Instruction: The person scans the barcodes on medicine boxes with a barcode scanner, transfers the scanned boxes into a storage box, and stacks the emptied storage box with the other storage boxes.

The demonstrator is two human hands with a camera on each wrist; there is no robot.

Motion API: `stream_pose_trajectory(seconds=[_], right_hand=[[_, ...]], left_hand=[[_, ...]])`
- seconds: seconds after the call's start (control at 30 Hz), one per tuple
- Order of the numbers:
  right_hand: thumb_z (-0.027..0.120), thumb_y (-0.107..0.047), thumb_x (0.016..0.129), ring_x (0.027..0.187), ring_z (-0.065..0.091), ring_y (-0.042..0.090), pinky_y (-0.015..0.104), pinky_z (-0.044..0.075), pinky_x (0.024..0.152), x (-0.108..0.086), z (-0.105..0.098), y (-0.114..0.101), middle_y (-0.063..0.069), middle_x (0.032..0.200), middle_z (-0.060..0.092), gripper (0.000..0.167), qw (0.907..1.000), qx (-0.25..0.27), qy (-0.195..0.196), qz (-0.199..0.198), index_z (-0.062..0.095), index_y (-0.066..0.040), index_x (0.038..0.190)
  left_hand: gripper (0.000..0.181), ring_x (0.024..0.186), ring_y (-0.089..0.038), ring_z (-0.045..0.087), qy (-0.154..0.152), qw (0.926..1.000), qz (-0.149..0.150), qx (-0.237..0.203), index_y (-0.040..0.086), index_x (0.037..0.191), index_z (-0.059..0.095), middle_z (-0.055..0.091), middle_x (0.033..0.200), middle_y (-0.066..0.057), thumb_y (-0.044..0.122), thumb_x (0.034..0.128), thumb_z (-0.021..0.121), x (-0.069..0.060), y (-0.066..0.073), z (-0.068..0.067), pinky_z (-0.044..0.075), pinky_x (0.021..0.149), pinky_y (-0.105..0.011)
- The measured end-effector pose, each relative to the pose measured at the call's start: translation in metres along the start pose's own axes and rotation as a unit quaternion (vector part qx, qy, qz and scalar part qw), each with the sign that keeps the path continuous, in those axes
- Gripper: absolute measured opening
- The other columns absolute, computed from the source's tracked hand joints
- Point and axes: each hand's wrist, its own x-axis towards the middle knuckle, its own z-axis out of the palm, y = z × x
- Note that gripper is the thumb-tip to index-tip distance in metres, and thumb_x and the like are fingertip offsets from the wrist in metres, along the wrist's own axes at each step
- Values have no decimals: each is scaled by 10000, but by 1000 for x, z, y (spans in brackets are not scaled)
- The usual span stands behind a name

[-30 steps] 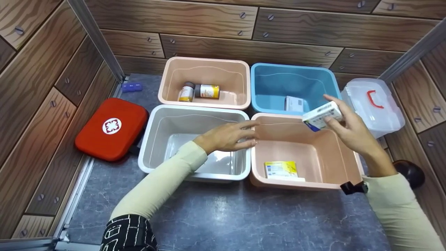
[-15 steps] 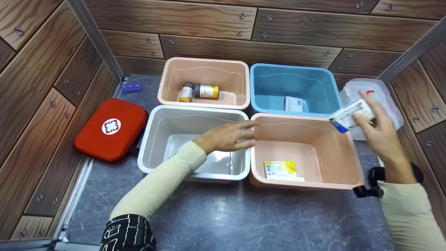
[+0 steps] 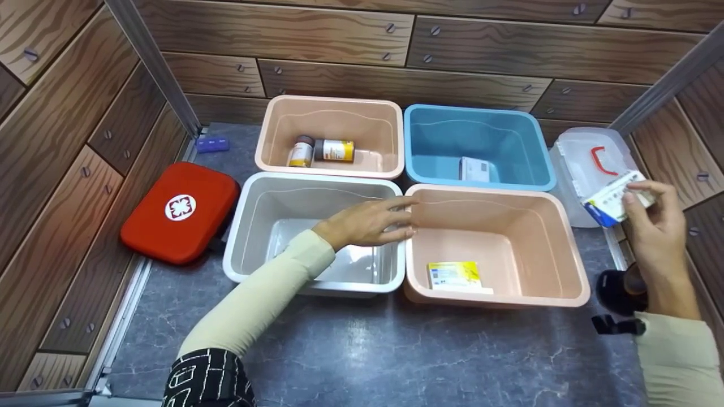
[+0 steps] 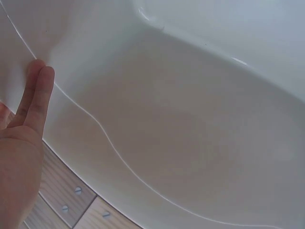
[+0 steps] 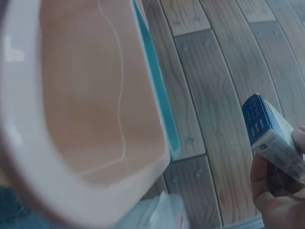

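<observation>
Right hand is pinching a white-and-blue medicine carton between thumb and fingers, holding it tilted, right of the front peach bin. Left hand is resting at the right rim of the grey bin, fingers extended. Farther back: clear lidded case standing beside the blue bin; two bottles sitting in rear peach bin.

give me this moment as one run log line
left hand: at gray bin's rim | right hand: holds white-and-blue box outside front peach bin | front peach bin: yellow-and-white box inside
</observation>
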Motion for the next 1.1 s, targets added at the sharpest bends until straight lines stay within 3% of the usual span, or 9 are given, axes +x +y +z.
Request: stream_pose_trajectory(seconds=[0.13,0.23,0.37,0.53,0.73,1.1], right_hand=[[616,97,1044,956,623,175,168,604,726,-5,-24,12,130,1213,595,225,9980,156,260,549,675,32,1252],[579,93,1066,1017,639,157,184,623,786,-13,-44,25,99,1326,543,245,9924,712,224,974,641,-2,1283],[501,107,1091,1048,673,164,257,645,827,-26,-67,44,71,1347,541,266,9777,1499,218,1455,588,-21,1307],[526,74,1097,979,717,199,334,662,760,-38,-86,62,44,1294,553,252,9552,2003,782,2035,570,-84,1287],[549,30,1101,928,738,240,364,663,742,-51,-97,76,21,1299,492,244,9321,2300,1269,2492,528,-145,1270],[587,-15,1101,886,706,271,372,631,759,-61,-98,89,13,1250,503,244,9033,2526,1677,3034,554,-200,1257]], left_hand=[[414,1435,-348,614,-1,10000,-6,-9,140,1385,703,431,1721,-145,426,1157,510,0,0,0,517,1191,-497],[420,1435,-346,615,-1,10000,-16,6,139,1395,698,426,1725,-138,427,1157,507,0,0,0,520,1188,-497],[415,1436,-340,615,-1,10000,-8,31,146,1406,691,422,1730,-132,425,1158,509,0,0,0,521,1188,-497],[418,1459,-326,596,-54,9999,-79,57,167,1415,692,423,1730,-129,437,1159,501,0,0,1,517,1192,-497],[445,1472,-321,583,-97,9998,-161,35,174,1431,692,419,1733,-121,459,1159,486,0,1,-1,513,1194,-503],[455,1483,-320,574,-210,9994,-254,39,189,1467,677,400,1746,-107,463,1158,485,0,2,-1,500,1212,-493]])
